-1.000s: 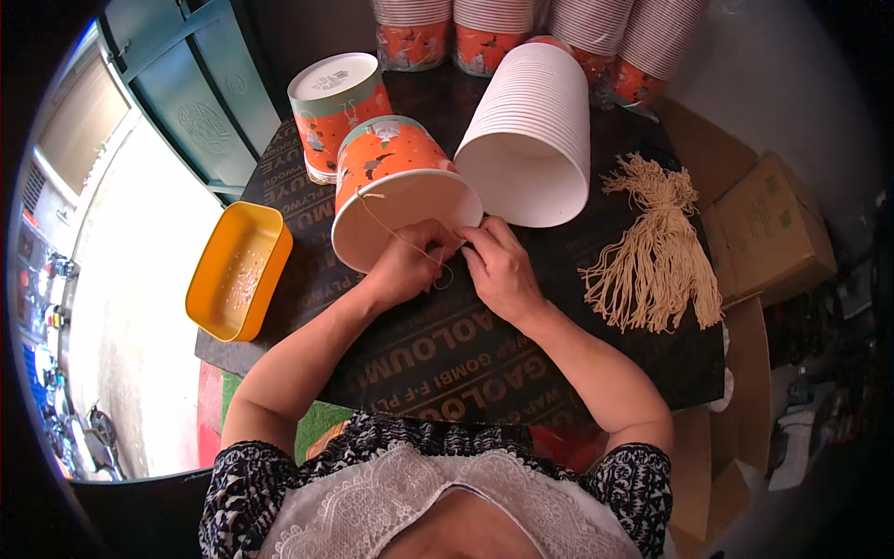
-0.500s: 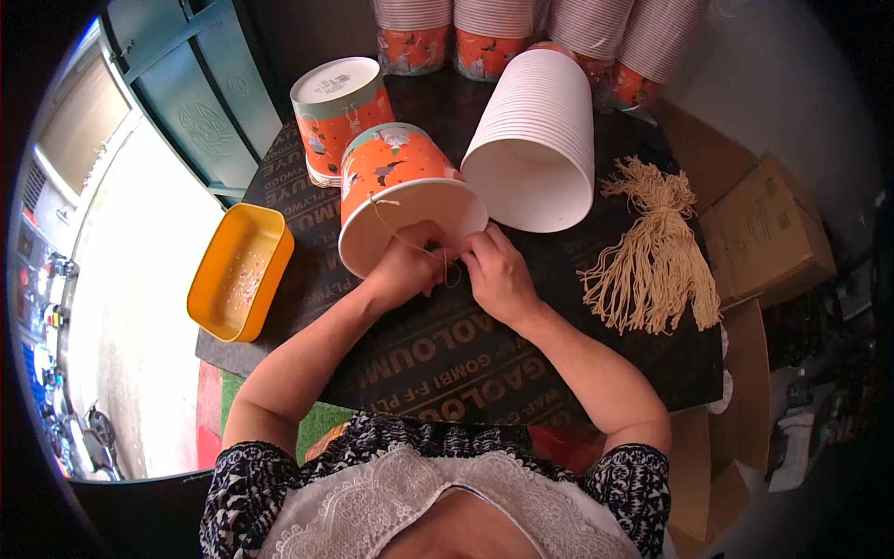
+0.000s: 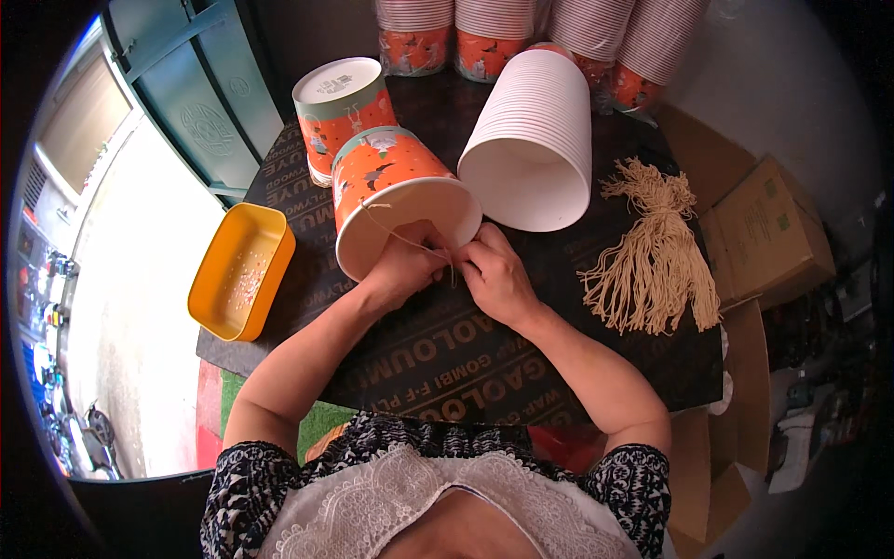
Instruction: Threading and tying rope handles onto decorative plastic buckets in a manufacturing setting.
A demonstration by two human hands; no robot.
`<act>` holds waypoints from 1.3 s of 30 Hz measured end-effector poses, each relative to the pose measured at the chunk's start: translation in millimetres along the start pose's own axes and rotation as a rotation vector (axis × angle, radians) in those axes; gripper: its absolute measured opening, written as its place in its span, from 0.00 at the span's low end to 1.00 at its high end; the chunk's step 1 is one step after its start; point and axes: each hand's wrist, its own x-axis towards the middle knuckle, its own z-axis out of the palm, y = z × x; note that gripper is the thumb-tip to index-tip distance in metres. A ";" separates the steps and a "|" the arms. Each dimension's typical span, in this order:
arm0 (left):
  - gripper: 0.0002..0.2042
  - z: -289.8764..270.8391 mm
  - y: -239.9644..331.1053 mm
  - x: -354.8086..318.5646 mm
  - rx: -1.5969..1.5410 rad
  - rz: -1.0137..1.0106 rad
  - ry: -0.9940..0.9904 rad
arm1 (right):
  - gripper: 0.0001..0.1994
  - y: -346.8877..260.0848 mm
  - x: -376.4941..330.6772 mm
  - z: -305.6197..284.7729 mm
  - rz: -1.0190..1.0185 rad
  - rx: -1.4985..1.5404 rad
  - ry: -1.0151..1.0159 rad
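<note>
An orange paper bucket (image 3: 386, 168) with printed figures and a green band lies tilted on its side, its white mouth toward me. A thin beige cord (image 3: 402, 237) runs from one side of its rim across the opening to my fingers. My left hand (image 3: 406, 265), partly in front of the mouth, is closed in a pinch on the cord. Against the near right part of the rim, my right hand (image 3: 495, 278) is closed too, fingertips meeting the left ones at the cord. The exact grip of the fingertips is partly hidden.
Behind the bucket stands an upside-down orange bucket stack (image 3: 345, 116). A long nested stack of white-rimmed buckets (image 3: 531, 140) lies to its right. A cord bundle (image 3: 656, 252) is at right, a yellow tray (image 3: 209, 279) with small bits at left. Wrapped stacks (image 3: 414, 42) line the back; cardboard box (image 3: 768, 228) right.
The bucket has shifted slightly left and turned a little. My hands stay together at its rim; the small loop of cord below the fingers has drawn in.
</note>
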 end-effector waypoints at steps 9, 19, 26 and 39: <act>0.05 5.6 -10.3 0.8 0.071 0.198 0.130 | 0.18 -41.6 5.4 -12.2 -0.137 -0.144 0.114; 0.09 7.3 -18.2 7.7 0.319 0.391 0.192 | 0.07 -47.2 4.4 -5.7 -0.128 0.224 0.091; 0.06 3.8 -1.2 2.1 0.233 0.172 0.109 | 0.15 -81.4 -7.6 0.3 -0.558 0.121 -0.099; 0.09 2.3 4.2 -0.3 0.232 0.137 0.062 | 0.08 -20.6 4.6 -14.2 0.006 -0.131 0.181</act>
